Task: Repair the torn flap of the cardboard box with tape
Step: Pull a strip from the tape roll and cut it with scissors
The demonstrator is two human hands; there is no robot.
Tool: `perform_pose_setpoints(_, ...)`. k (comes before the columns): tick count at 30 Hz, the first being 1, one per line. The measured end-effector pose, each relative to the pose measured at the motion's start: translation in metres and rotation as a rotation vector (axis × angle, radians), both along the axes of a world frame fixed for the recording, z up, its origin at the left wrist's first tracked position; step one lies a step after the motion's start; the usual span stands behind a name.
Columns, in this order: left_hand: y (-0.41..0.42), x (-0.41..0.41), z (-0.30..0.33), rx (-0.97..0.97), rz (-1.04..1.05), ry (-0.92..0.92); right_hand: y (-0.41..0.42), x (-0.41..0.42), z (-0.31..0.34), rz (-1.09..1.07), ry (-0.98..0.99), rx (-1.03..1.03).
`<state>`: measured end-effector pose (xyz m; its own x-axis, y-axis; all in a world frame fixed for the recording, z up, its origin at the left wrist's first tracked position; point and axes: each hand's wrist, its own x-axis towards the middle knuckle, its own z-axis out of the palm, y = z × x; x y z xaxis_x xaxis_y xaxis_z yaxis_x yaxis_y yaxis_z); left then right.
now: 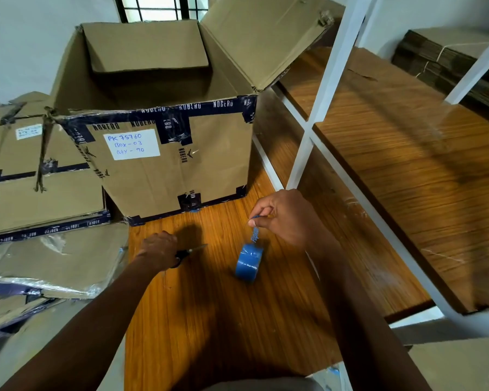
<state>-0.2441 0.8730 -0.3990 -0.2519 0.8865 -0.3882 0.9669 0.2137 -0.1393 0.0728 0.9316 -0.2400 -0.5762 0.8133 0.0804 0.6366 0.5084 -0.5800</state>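
At nine o'clock, several taped boxes [40,176] lie stacked, partly cut off by the frame edge. The left hand [158,249] is clenched on one pair of scissors [189,252], handles hidden in the grip. At twelve o'clock stands one open cardboard box [164,153] on the worktop [215,306]; its inside looks empty, its bottom unseen. The right hand [283,215] pinches the free end of one blue tape roll [248,263], at four o'clock from the box.

White label [131,144] (cardboard box [164,153]): "PK 75760, BOX-03"; tape "NOBERO".
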Motion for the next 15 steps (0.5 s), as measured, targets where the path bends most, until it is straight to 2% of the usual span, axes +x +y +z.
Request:
perform_pose_setpoints(4, -0.001, -0.008, 0.008, 0.083, -0.119, -0.055, 0.0, 0.002, -0.001, -0.005, 0.003, -0.001)
perform_pose_setpoints(8, -0.002, -0.007, 0.021, 0.095, -0.272, 0.008, -0.002, 0.005, 0.001, -0.009, -0.003, 0.005)
perform_pose_setpoints(15, -0.002, 0.007, 0.032, 0.172, -0.303, 0.092, -0.004, 0.007, 0.004, -0.02, 0.005, 0.003)
